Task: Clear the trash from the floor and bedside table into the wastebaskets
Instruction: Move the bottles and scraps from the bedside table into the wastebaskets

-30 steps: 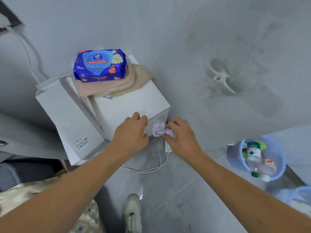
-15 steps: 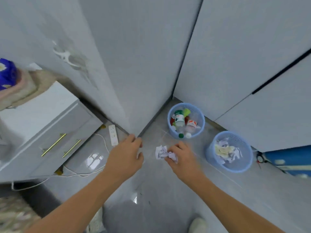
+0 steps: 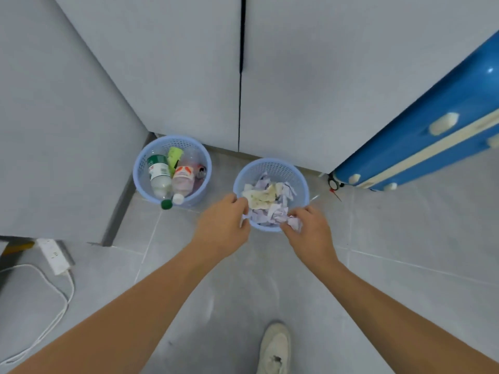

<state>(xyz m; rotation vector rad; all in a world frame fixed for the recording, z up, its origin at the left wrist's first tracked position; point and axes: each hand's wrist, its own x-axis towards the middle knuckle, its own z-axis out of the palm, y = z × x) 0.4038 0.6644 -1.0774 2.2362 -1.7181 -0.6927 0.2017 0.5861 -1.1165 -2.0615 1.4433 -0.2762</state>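
Note:
Two light-blue wastebaskets stand on the grey tiled floor by the wall. The left wastebasket [image 3: 140,168] holds plastic bottles [image 3: 160,175]. The right wastebasket [image 3: 272,166] holds crumpled paper [image 3: 266,197]. My right hand [image 3: 310,230] pinches a small crumpled paper ball [image 3: 294,222] over the near rim of the right wastebasket. My left hand [image 3: 222,228] hovers at that basket's left rim with curled fingers and nothing visible in it.
A blue suitcase [image 3: 421,141] leans at the right by the wall. A white power strip [image 3: 54,255] with its cable [image 3: 54,314] lies on the floor at the left. My shoe [image 3: 275,346] is at the bottom. Grey cabinet doors rise behind the baskets.
The view swung from the bedside table to the wastebaskets. Both hands moved toward the right basket, the right hand still carrying the paper ball.

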